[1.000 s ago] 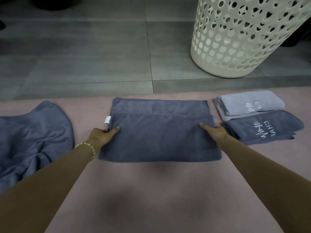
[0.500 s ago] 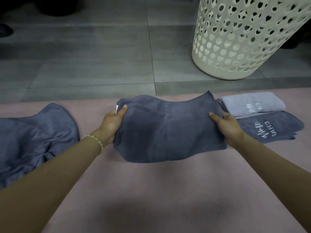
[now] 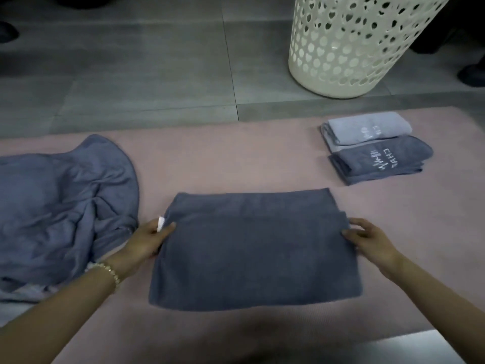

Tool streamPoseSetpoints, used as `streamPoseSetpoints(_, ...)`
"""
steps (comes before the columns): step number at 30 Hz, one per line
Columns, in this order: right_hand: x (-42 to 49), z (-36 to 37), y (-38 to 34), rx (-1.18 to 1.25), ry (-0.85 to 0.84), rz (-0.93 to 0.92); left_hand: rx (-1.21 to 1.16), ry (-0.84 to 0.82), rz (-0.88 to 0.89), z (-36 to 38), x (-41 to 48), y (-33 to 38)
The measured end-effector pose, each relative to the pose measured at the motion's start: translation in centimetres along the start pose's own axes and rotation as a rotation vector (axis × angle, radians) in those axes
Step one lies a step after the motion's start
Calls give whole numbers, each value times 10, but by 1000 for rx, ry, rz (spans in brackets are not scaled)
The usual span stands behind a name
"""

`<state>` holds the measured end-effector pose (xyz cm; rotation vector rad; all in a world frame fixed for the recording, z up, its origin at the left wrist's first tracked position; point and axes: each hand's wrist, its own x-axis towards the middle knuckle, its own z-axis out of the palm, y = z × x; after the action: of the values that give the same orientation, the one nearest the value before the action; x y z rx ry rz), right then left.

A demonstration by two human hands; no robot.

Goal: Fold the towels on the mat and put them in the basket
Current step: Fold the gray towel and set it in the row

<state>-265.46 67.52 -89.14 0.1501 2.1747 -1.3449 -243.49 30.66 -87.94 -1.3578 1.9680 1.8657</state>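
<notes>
Grey tiled floor, beyond the mat. Pink mat, carrying all towels. White basket, heart-pierced wall, upright on the floor past the mat's far right. Blue crumpled towel, heaped at mat left. Dark half-folded towel, flat at mat centre. Two finished pieces at mat right, touching: light grey towel behind dark lettered towel. Person's left hand pinches the half-folded towel's left edge; right hand grips its right edge. Beaded bracelet, left wrist. White tag, by the left thumb.
</notes>
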Motion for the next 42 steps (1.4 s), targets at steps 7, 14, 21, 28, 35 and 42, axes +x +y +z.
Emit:
streamPoseSetpoints(7,15,22,33,-629,-61,-488,837,-2,515,16,32,-28)
streamPoseSetpoints(14,41,30,18,-816,-213,-393,1015,-151,292,8,57,-17)
streamPoseSetpoints(21,26,-6,-19,79,-520,12,131,-440,-33,-24,36,10)
streamPoseSetpoints(28,59,31,-28,81,-18,-90,-6,183,32,16,62,6)
streamPoseSetpoints(35,73,42,-10,-89,42,25,105,242,2,23,60,-1)
streamPoseSetpoints(42,8,26,22,-263,-99,133,239,92,0,12,37,-16)
